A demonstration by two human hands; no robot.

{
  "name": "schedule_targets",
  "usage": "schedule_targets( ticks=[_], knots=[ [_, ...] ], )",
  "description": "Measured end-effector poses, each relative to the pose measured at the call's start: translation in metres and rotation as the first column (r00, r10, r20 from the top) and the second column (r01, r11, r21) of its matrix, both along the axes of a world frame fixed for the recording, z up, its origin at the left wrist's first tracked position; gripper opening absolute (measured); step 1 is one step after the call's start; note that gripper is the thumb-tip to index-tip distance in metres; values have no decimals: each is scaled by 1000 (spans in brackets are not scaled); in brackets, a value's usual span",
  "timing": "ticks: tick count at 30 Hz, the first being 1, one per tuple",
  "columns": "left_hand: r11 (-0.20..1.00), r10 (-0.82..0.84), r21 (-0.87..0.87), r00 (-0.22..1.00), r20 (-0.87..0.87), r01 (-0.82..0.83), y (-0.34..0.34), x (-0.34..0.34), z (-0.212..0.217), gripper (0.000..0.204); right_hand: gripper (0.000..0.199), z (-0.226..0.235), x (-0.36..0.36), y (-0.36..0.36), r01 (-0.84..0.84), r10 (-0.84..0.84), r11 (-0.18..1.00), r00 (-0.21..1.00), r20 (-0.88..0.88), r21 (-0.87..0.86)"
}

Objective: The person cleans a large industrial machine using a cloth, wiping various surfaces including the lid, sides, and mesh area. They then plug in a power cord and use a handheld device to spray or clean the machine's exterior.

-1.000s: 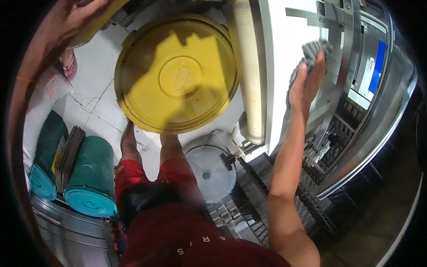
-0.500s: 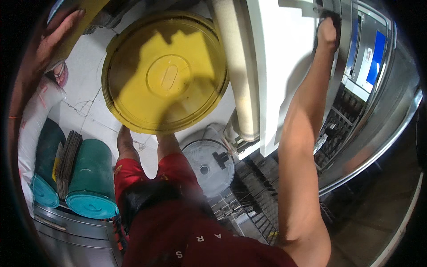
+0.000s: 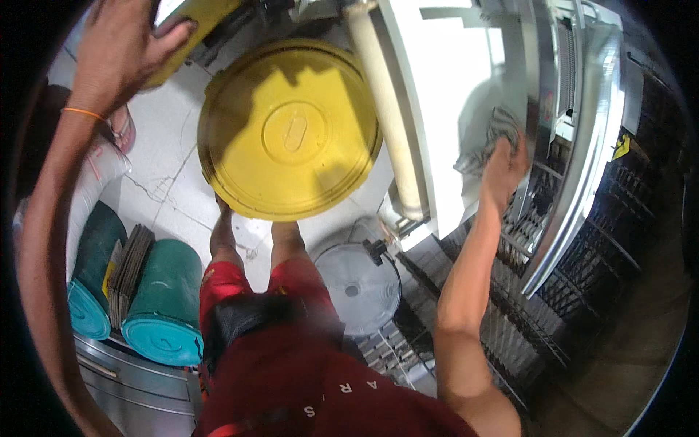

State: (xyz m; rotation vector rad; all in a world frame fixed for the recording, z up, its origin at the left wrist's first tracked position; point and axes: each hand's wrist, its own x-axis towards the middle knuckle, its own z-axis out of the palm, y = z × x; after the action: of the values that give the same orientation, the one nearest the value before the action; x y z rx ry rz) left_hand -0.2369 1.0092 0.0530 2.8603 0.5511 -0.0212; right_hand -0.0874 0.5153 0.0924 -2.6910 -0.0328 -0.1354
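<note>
We saw the grip of the right hand (image 3: 504, 172) closed on a bunched, striped grey cloth (image 3: 501, 125) over the white panel (image 3: 451, 80), the cloth just ahead of the palm, its long axis slanting up rightward. The left hand (image 3: 120, 62) was well apart, across the yellow lid (image 3: 291, 131); we could not tell its hold.
</note>
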Motion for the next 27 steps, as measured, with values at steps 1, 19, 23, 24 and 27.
schedule_targets(
  ticks=[1, 19, 23, 24, 27],
  knots=[
    [991, -49, 128, 998, 50, 42, -15, -1, 12, 88, 50, 7, 0, -7, -4, 5, 1000, 998, 65, -10],
    [940, -121, 332, 987, 101, 81, -13, -5, -2, 86, 41, 12, 217, 195, -285, 398, 845, 900, 177, -452],
    [935, -137, 345, 982, 127, 86, -11, -1, -4, 85, 40, -2, 257, 190, -557, 722, 688, 590, 362, -465],
    [935, -131, 346, 983, 127, 80, -11, -4, -6, 84, 41, -5, 248, 186, -552, 689, 720, 639, 342, -420],
    [947, -160, 304, 975, 154, 107, -9, -4, 0, 85, 42, -23, 252, 75, -495, 682, 714, 652, 331, -494]
  ],
)
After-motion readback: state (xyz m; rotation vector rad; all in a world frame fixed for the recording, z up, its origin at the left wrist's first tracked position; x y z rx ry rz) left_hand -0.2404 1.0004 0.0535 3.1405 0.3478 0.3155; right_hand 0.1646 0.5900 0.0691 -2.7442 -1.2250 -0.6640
